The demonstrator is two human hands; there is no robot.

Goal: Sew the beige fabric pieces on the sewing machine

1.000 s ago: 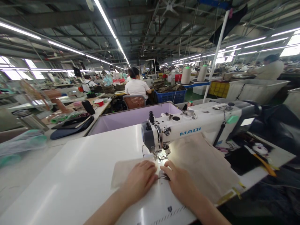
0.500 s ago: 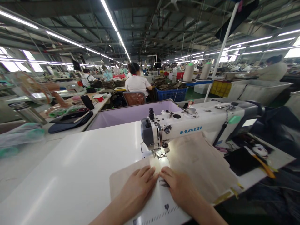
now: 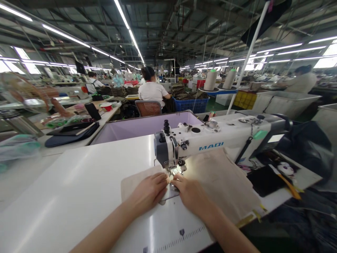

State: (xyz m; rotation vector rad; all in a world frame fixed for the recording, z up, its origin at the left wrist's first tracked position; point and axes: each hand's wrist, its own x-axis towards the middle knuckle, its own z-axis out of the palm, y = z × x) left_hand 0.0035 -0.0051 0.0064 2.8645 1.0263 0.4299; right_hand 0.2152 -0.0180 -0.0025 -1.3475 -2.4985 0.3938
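A white sewing machine [image 3: 210, 135] stands on the white table [image 3: 86, 186], its needle area lit. Beige fabric [image 3: 223, 182] lies under the machine arm and spreads to the right; a part of it shows left of the needle. My left hand [image 3: 150, 189] rests on the left part of the fabric, palm down, fingers stretched toward the presser foot. My right hand [image 3: 191, 193] is just right of it, close to the foot, its fingers bent together at the fabric edge. What lies between those fingertips is too small to make out.
Behind the table is a lilac bin [image 3: 131, 128]. Thread cones [image 3: 210, 80] stand on a holder by a white pole [image 3: 244, 63]. A seated person [image 3: 152, 93] faces away. A black pouch [image 3: 265, 181] lies right; a flask [image 3: 21, 123] stands left.
Both hands have moved forward, nearer the presser foot, and the left part of the fabric has gone forward too. The whole view has shifted slightly.
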